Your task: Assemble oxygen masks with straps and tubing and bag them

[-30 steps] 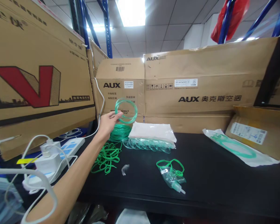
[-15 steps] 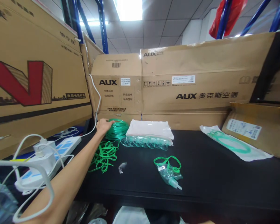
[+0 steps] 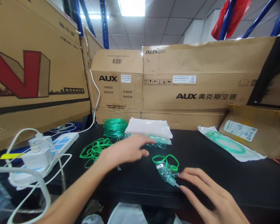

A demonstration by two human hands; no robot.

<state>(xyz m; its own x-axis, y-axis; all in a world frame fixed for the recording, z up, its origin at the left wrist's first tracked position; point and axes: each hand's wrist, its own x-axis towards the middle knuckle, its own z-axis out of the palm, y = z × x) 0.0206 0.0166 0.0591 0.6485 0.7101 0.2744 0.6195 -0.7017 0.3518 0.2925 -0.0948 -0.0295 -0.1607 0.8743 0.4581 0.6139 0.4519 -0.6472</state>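
Observation:
On the black table lies a clear green oxygen mask (image 3: 164, 174) with a green elastic strap (image 3: 174, 166). My right hand (image 3: 210, 193) is at its right side, thumb and fingers apart around the tip of its connector. My left hand (image 3: 130, 149) hangs over the table with fingers stretched out, holding nothing, in front of a row of clear masks (image 3: 162, 142). Behind that row are white plastic packages (image 3: 149, 125). A coil of green tubing (image 3: 115, 127) and a loose heap of green straps (image 3: 95, 150) lie to the left. Small metal strips (image 3: 119, 168) are mostly hidden by my left wrist.
A power strip (image 3: 65, 141) with white plugs and cables takes up the left side. Cardboard panels (image 3: 189, 109) wall the back. On the right lie a bagged green tube (image 3: 226, 144) and an open cardboard box (image 3: 270, 130).
My left hand has left the green tubing coil and moved right, toward the mask. My right hand has come into view from below and reached the mask's connector end.

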